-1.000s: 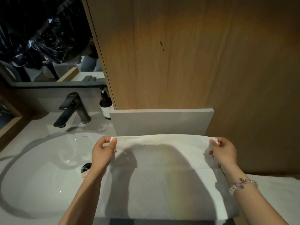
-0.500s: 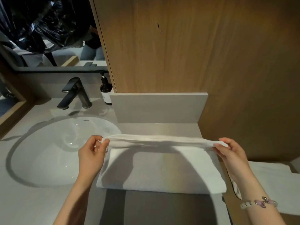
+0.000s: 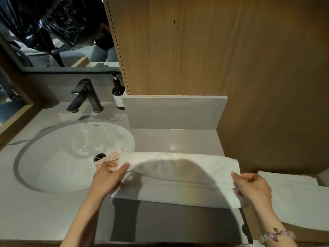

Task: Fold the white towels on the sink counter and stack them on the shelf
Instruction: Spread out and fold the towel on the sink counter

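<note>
A white towel (image 3: 178,182) lies folded into a long band across the grey sink counter (image 3: 174,139), to the right of the basin. My left hand (image 3: 108,175) holds its left end, thumb on top and fingers under the upper layer. My right hand (image 3: 252,186) grips the right end, fingers curled round the edge. More white towel (image 3: 293,196) lies to the right on a lower wooden surface.
The white basin (image 3: 71,154) with a black faucet (image 3: 85,97) sits on the left; a pink dotted cloth (image 3: 110,157) lies at its drain. A dark soap bottle (image 3: 118,93) stands by the backsplash. A wooden cabinet (image 3: 213,50) rises behind the counter.
Both hands have brought the towel's far edge toward me, folding it over into a narrower band. The strip of bare counter behind the towel has grown.
</note>
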